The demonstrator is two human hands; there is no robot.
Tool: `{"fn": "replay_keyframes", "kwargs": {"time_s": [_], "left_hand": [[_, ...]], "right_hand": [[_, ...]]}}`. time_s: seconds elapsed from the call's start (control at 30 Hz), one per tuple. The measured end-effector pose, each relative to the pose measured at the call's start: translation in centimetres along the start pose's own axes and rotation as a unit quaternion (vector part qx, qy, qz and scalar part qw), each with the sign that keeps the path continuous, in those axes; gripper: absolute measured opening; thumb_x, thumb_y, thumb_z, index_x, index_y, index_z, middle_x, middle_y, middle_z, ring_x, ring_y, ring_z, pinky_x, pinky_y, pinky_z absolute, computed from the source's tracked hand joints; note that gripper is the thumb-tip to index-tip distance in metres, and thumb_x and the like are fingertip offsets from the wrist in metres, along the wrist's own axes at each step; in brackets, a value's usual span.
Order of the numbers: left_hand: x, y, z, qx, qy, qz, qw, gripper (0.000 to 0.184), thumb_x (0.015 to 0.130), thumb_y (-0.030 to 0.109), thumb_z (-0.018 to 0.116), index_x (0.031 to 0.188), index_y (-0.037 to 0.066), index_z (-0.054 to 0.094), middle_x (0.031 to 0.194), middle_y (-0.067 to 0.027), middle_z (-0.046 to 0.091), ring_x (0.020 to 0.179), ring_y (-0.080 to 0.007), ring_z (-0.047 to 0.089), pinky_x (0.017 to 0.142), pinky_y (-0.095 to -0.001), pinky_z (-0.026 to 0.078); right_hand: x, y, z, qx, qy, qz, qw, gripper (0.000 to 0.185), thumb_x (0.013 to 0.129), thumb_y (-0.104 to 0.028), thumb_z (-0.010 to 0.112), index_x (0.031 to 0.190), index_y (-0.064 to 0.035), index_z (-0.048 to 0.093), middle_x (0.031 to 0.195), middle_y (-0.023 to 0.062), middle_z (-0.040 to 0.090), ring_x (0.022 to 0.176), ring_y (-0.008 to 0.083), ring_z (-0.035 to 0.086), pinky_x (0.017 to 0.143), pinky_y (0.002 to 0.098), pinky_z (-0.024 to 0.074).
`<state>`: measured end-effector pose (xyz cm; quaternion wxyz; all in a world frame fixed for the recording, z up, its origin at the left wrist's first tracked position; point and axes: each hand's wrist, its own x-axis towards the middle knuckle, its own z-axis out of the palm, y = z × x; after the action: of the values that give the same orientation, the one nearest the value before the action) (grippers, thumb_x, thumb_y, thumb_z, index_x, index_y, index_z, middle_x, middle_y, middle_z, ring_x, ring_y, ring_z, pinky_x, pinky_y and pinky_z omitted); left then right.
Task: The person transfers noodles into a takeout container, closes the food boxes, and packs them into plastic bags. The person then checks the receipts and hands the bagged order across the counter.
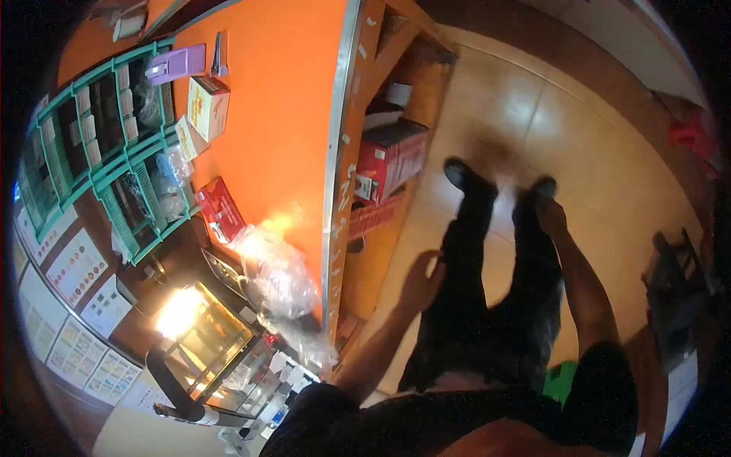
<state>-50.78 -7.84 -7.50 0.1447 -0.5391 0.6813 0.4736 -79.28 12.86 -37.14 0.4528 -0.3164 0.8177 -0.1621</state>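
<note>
Black cloth fills the nearest part of the view: the shirt point(343, 419), its edges cut off by the frame, then the dark trousers point(487, 327) stretching away below it. The left hand point(422, 282) is just beside the left thigh, its grip released and fingers loosely curved, though blur softens them. Farther along, the right hand point(552, 217) hangs over the right lower leg; its fingers merge with the dark cloth, so I cannot tell its grip, or whether it touches. Beyond are two dark shoes point(458, 174), partly blurred, on the tiled floor point(495, 91). To the left, red boxes point(392, 160) sit on a shelf under the metal-edged orange table point(282, 99). On top lie crumpled clear plastic bags point(282, 282), contents unclear, a red box point(221, 209) and, farther off, a white box point(207, 107) near teal baskets point(114, 164). Glare washes out part of the glass-sided case point(205, 343).
</note>
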Motion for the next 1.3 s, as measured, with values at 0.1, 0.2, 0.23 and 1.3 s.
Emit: {"fn": "replay_keyframes", "kwargs": {"time_s": [0.1, 0.2, 0.23, 1.3], "left_hand": [[3.2, -9.3, 11.5, 0.149, -0.004, -0.013, 0.989, 0.070, 0.094, 0.052, 0.062, 0.149, 0.013, 0.043, 0.155, -0.0255, 0.034, 0.139, -0.0457, 0.037, 0.113, -0.0568, 0.034], [6.1, -4.3, 13.2, 0.344, -0.022, -0.115, 0.932, 0.078, 0.091, 0.058, 0.061, 0.154, 0.018, 0.038, 0.158, -0.0281, 0.026, 0.136, -0.0594, 0.031, 0.108, -0.0709, 0.032], [6.8, -4.6, 13.9, 0.338, -0.007, -0.121, 0.933, 0.078, 0.091, 0.058, 0.061, 0.154, 0.018, 0.038, 0.158, -0.0281, 0.026, 0.136, -0.0594, 0.031, 0.108, -0.0709, 0.032], [14.7, 15.0, -28.2, -0.553, 0.330, 0.141, 0.752, 0.084, 0.085, -0.007, 0.067, 0.155, 0.009, 0.024, 0.106, -0.0206, 0.066, 0.102, -0.0279, 0.067, 0.087, -0.0381, 0.056]], "right_hand": [[10.2, -2.5, 5.7, 0.008, 0.060, -0.097, 0.993, 0.029, 0.099, -0.026, 0.054, 0.116, -0.0038, 0.062, 0.109, 0.0170, 0.066, 0.103, 0.0317, 0.064, 0.092, 0.0431, 0.0526], [25.0, -10.5, 12.7, -0.089, 0.176, -0.312, 0.929, 0.035, 0.098, -0.028, 0.058, 0.124, -0.0043, 0.061, 0.113, 0.0135, 0.064, 0.109, 0.0263, 0.062, 0.094, 0.0396, 0.0528], [29.8, -14.1, 14.8, -0.108, 0.221, -0.374, 0.894, 0.037, 0.098, -0.029, 0.059, 0.127, -0.0044, 0.060, 0.115, 0.0124, 0.064, 0.111, 0.0245, 0.061, 0.094, 0.0385, 0.0529], [4.1, -62.7, -24.9, -0.017, -0.045, -0.351, 0.935, 0.031, 0.095, -0.015, 0.067, 0.119, -0.0009, 0.054, 0.102, 0.0154, 0.066, 0.099, 0.0251, 0.067, 0.083, 0.0368, 0.0538]]}}
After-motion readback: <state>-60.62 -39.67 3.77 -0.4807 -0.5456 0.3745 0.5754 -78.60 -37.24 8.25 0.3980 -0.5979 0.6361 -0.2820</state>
